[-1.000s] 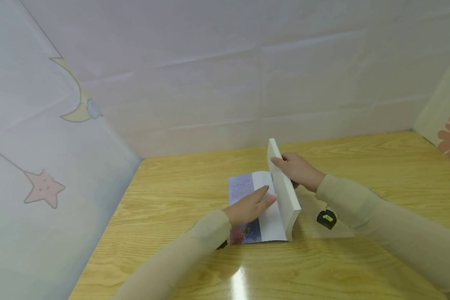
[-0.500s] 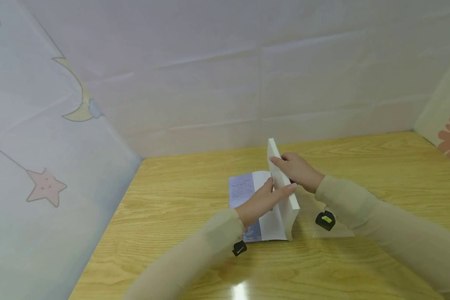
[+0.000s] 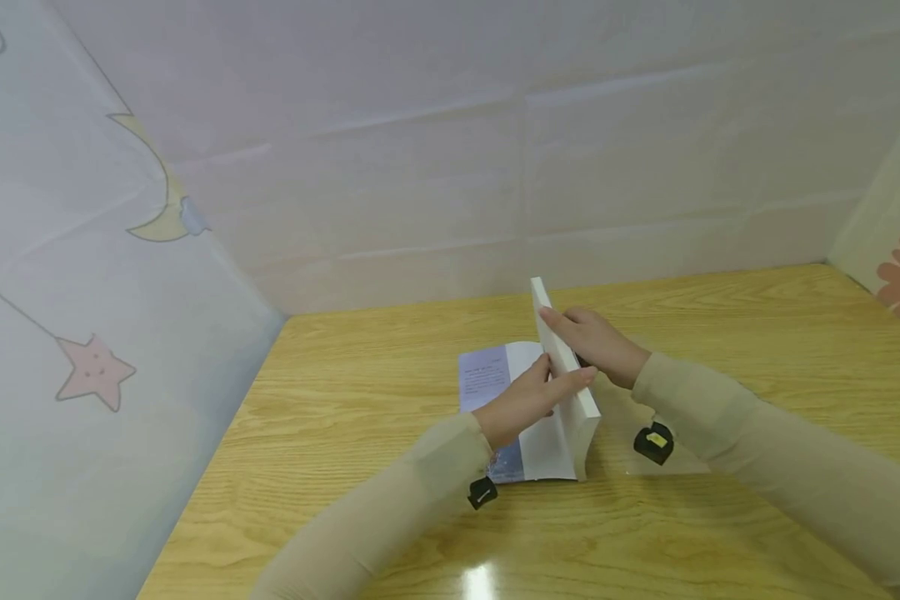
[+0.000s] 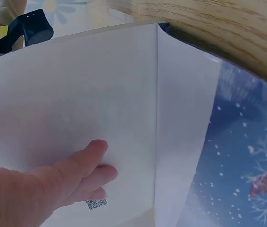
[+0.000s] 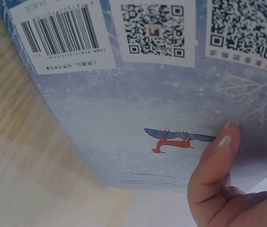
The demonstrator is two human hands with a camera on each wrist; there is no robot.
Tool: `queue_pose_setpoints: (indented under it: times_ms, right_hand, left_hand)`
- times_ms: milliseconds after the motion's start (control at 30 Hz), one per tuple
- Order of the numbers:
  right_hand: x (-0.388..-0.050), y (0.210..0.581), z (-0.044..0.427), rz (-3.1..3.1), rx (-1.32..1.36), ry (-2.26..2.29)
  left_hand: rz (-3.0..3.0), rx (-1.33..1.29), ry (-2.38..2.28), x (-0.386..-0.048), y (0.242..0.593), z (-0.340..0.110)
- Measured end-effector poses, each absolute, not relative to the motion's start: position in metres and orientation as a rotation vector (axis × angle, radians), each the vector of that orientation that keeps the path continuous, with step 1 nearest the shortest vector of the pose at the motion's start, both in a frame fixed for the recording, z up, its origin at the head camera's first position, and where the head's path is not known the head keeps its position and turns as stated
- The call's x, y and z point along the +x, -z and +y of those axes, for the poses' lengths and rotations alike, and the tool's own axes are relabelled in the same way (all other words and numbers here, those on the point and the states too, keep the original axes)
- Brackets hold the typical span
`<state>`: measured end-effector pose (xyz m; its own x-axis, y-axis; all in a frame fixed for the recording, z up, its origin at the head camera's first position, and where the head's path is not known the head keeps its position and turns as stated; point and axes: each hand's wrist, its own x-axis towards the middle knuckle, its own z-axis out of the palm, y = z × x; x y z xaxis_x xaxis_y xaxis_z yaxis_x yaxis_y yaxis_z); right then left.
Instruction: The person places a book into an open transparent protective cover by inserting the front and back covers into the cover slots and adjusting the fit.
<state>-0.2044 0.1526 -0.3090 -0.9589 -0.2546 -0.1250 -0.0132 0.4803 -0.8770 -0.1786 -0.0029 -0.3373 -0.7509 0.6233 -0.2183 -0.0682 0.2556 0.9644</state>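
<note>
A paperback book (image 3: 549, 454) with a blue snowy cover stands opened on the table, its thick page block raised and leaning. Its cover flap (image 3: 483, 372), with printed text, lies flat to the left. My right hand (image 3: 603, 343) grips the block near its far end, thumb on the inner side. Its fingers press the back cover (image 5: 100, 118), which shows a barcode, QR codes and a red deer. My left hand (image 3: 519, 407) holds the block nearer me, thumb across the page edges. In the left wrist view, its fingers (image 4: 93, 156) touch a pale page with a small QR code.
The wooden table (image 3: 330, 417) runs back to a pale fabric wall (image 3: 420, 167). A clear plastic sheet (image 3: 671, 463) lies beneath my right forearm. A black wrist device (image 3: 653, 444) is worn at my right wrist, another wrist device (image 3: 482, 492) at my left.
My left hand has moved right from over the flat flap to the raised page block and taken hold of it. The right hand keeps its grip; the book has barely shifted.
</note>
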Motion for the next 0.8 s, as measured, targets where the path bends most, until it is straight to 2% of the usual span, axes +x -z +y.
queue_pose_setpoints:
  times_ms: [567,800]
  right_hand:
    - [-0.202,0.311,0.163,2.334,-0.225,1.546]
    - [-0.203,0.308,0.165,2.379,-0.192,1.481]
  left_hand:
    - [1.917,0.537,-1.589,-0.181,0.339,-0.004]
    - [1.896,0.41,-1.793,-0.174,0.334,0.003]
